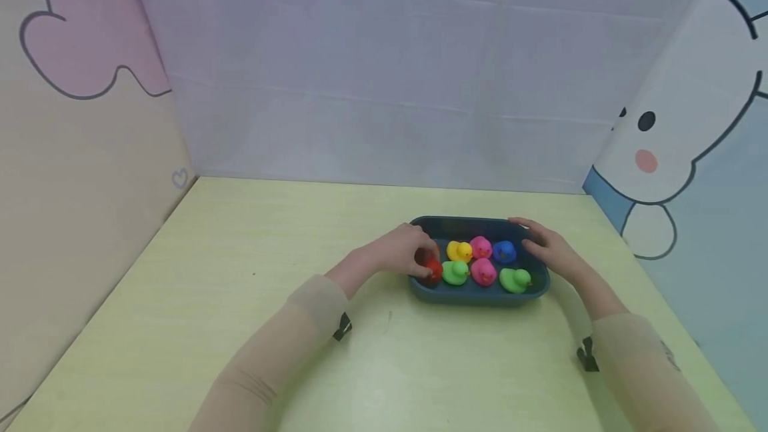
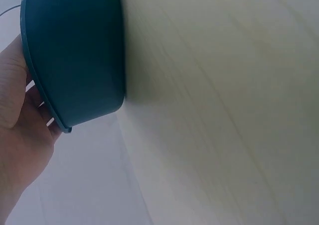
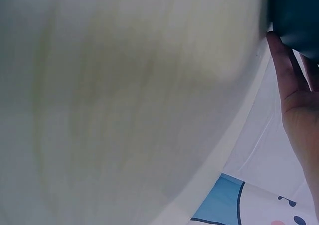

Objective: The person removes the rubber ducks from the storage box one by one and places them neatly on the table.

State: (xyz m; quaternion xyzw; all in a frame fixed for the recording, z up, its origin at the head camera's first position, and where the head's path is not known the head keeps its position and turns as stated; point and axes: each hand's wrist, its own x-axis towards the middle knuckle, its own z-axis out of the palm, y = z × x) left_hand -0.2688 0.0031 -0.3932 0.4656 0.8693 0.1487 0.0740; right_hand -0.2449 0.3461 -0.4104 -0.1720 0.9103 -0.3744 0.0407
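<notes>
A dark teal tray (image 1: 474,299) stands on the table with several toy ducks in it. My left hand (image 1: 399,252) reaches over its left end, and thumb and fingers pinch a red duck (image 1: 433,272). Beside that lies a green duck (image 1: 455,273), with a yellow duck (image 1: 459,251) behind it. My right hand (image 1: 555,255) holds the tray's right end, thumb inside the rim and fingers along the outside. In the right wrist view those fingers (image 3: 281,68) lie against the outer wall. The left wrist view shows the tray's side wall (image 2: 75,56) but not the duck.
Pink ducks (image 1: 483,272), a blue duck (image 1: 504,252) and another green duck (image 1: 516,280) fill the tray's middle and right. Around it spreads the pale yellow table (image 1: 270,252). A whitish wall sheet (image 1: 384,85) rises behind, with cartoon-printed panels at both sides.
</notes>
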